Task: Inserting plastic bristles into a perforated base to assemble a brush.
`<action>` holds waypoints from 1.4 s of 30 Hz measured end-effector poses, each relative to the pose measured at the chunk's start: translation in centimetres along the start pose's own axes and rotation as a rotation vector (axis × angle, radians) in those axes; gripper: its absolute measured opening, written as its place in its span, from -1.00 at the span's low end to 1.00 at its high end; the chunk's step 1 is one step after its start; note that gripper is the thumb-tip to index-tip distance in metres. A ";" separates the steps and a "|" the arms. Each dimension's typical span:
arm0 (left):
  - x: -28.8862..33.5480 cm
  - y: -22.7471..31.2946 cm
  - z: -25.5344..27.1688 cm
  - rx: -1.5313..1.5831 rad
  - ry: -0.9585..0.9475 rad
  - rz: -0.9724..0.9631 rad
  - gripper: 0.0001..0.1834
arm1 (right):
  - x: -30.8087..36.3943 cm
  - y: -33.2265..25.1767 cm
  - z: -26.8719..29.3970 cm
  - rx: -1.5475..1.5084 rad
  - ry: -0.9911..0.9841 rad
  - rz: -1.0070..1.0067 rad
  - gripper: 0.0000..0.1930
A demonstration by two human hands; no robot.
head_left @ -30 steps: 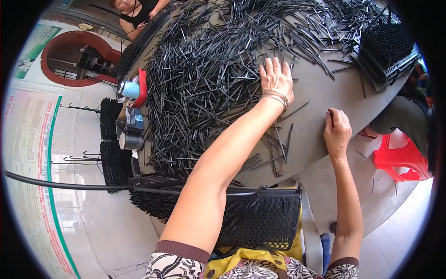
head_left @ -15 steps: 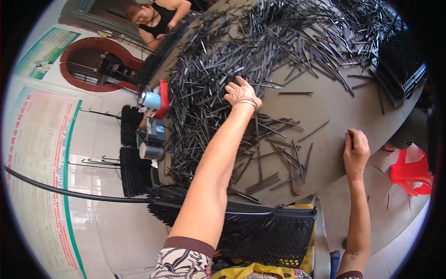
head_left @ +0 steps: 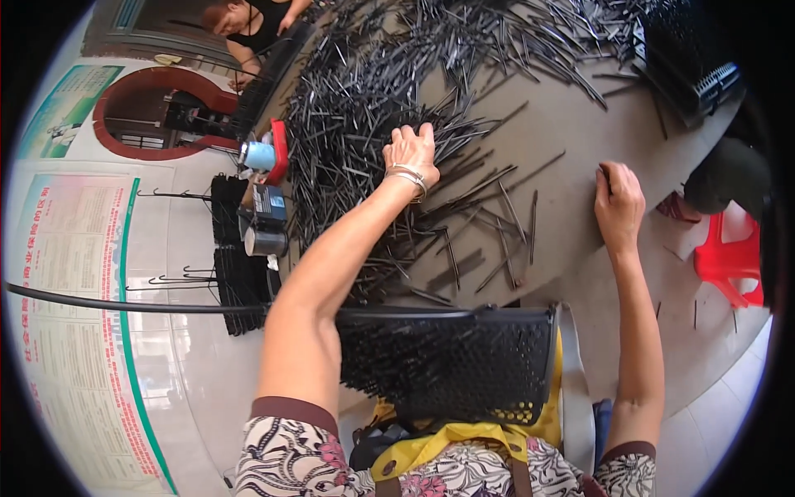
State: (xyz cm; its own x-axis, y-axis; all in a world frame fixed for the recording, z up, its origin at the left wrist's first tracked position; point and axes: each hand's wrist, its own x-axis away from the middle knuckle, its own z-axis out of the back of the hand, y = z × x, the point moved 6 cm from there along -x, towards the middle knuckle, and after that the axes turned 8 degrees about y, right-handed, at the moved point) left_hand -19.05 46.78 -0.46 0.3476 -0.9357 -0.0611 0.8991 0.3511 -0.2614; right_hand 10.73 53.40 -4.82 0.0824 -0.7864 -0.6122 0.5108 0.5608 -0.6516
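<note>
A broad heap of thin black plastic strips [head_left: 356, 108] covers much of the grey table. At the near side of this heap is my left hand [head_left: 410, 156], a bangle at its wrist; its fingers are apart and bent down onto the strips, with the fingertips partly hidden. Over the table's right part I hold my right hand [head_left: 621, 199] closed, and whatever may be inside it is hidden. In front of my body a black perforated panel [head_left: 530, 364] stands against a yellow apron [head_left: 431, 443], many black strips set in its holes.
A long dark rod [head_left: 166, 306] runs out leftward from the panel. Along the left edge stand a light-blue cup [head_left: 258, 155], a red holder [head_left: 278, 149] and a metal cup [head_left: 263, 242]. A similar panel [head_left: 683, 50] lies far right; a red stool [head_left: 729, 257] stands beyond. Another person [head_left: 261, 25] works far left.
My left hand has drawn back slightly leftward in the heap, and loose strips near it have shifted. My right hand has moved up and a little left, still closed.
</note>
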 end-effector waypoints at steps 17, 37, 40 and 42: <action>1.0 6.0 0.8 -0.217 0.108 -0.516 -0.18 | 0.5 0.6 0.1 0.048 0.028 0.053 -0.93; -2.2 5.9 -0.1 0.012 0.074 -0.155 -0.60 | 1.0 1.2 0.5 0.008 -0.004 -0.045 -0.83; -2.6 3.7 1.9 0.054 0.045 -0.017 -0.56 | 3.4 -2.9 1.1 -0.036 -0.188 0.253 -0.44; -3.0 1.0 4.1 0.190 0.087 0.110 -0.48 | 5.7 -6.7 0.8 -0.075 -0.490 0.366 -0.18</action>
State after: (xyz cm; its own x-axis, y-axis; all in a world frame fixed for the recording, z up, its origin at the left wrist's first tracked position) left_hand -18.09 50.11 3.38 0.4293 -0.8881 -0.1645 0.8939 0.4438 -0.0630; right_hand 8.42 44.94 -3.63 0.6337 -0.5569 -0.5369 0.3150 0.8197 -0.4785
